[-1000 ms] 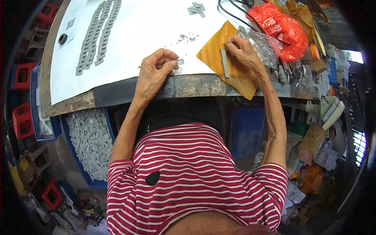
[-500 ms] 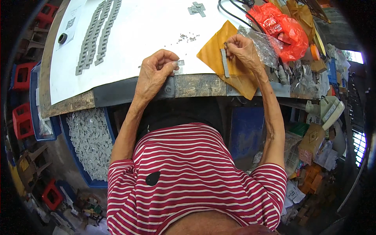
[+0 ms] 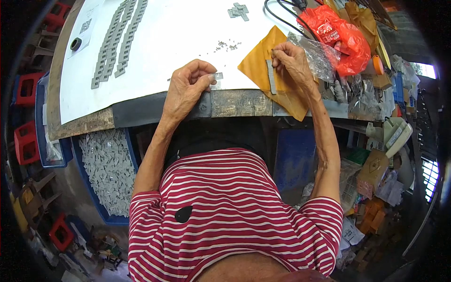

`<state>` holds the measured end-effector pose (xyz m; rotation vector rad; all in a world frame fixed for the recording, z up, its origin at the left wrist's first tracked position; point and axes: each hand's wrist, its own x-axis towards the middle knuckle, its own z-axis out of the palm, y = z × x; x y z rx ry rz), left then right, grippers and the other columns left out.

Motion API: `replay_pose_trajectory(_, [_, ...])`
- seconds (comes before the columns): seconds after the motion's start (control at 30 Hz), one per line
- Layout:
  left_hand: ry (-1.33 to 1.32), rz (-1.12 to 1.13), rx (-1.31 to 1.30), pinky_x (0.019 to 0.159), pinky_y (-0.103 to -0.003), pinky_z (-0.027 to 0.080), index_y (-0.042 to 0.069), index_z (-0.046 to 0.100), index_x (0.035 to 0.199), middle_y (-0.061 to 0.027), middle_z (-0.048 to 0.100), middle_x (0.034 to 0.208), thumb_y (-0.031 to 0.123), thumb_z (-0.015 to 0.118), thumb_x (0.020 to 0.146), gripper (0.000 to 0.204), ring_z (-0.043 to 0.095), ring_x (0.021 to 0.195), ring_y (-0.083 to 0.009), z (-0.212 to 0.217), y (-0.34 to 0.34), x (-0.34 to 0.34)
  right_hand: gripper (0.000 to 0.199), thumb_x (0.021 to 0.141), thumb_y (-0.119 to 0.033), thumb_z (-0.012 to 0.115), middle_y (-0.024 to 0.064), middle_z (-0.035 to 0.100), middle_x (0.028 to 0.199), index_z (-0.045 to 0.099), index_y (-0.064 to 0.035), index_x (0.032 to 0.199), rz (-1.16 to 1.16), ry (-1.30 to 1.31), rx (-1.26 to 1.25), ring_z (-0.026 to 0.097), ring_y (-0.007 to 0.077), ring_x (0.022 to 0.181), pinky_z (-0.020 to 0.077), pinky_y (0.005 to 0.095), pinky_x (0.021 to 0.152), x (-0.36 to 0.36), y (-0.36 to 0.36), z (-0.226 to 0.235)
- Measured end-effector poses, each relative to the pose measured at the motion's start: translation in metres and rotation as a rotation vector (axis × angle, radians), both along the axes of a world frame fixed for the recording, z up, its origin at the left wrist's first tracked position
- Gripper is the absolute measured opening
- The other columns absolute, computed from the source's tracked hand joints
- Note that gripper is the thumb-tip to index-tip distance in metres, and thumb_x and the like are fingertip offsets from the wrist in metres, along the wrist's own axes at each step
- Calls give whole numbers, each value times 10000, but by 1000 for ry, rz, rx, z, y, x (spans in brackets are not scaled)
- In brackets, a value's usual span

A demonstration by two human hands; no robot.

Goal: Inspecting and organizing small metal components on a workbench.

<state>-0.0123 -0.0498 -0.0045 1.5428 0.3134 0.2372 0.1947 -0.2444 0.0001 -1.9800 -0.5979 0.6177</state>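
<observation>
Near the table's front edge my left hand (image 3: pixel 188 87) pinches a small flat grey piece (image 3: pixel 218 75) between thumb and forefinger. To the right, my right hand (image 3: pixel 292 58) is closed in a pinch over an orange-brown sheet (image 3: pixel 256 66). What sits at those fingertips is too small to make out. Just below them a narrow grey strip (image 3: pixel 271 77) lies on the sheet. Between my hands and farther back, several tiny dark parts (image 3: pixel 228 45) are scattered on the white table covering (image 3: pixel 155 56).
Long overlapping rows of grey pieces (image 3: pixel 110 44) lie at the left, with a black ring (image 3: pixel 75 44) beside them. A small pile of grey pieces (image 3: pixel 238 11) is at the back. A red plastic bag (image 3: pixel 336 40) fills the right. Under the table stands a blue bin of grey pieces (image 3: pixel 107 171).
Both hands keep almost the same place and the same pinches. The right fingers have shifted very slightly over the sheet.
</observation>
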Motion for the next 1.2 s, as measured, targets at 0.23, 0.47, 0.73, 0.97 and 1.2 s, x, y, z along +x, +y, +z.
replay_pose_trajectory(0.23, [-18,23,-40,579,-189,450,-10,579,898,-35,592,696,77,544,806,131,534,621,-64,2,0,-1,123,830,-106,501,44,569,619,536,8,799,-54,-69,45,531,83,522,430,200,466,-2,1,-1])
replay_pose_trajectory(0.47, [-15,86,-126,573,-180,446,-11,575,894,-42,601,716,73,544,815,119,522,596,-63,8,-2,-1,60,795,-39,550,40,559,649,549,21,803,-128,181,263,494,70,516,388,181,452,-52,13,31])
replay_pose_trajectory(0.73, [-53,60,-145,586,-181,451,-27,572,917,-53,606,730,64,544,817,137,541,624,-70,8,2,-4,87,759,-17,578,65,590,664,562,39,824,-32,368,399,517,74,508,403,177,433,-102,56,27])
replay_pose_trajectory(0.97, [-37,47,-104,607,-186,453,-30,574,968,-54,607,744,100,532,839,188,538,641,-69,6,8,-8,77,754,-19,574,45,587,658,570,21,819,47,340,364,518,57,511,390,162,415,-105,72,18])
replay_pose_trajectory(1.2, [-1,36,30,590,-180,433,10,603,986,-13,580,712,123,510,861,192,504,633,-57,6,10,-9,82,749,-33,597,22,570,636,572,6,816,101,311,270,509,54,491,378,154,405,-105,75,21])
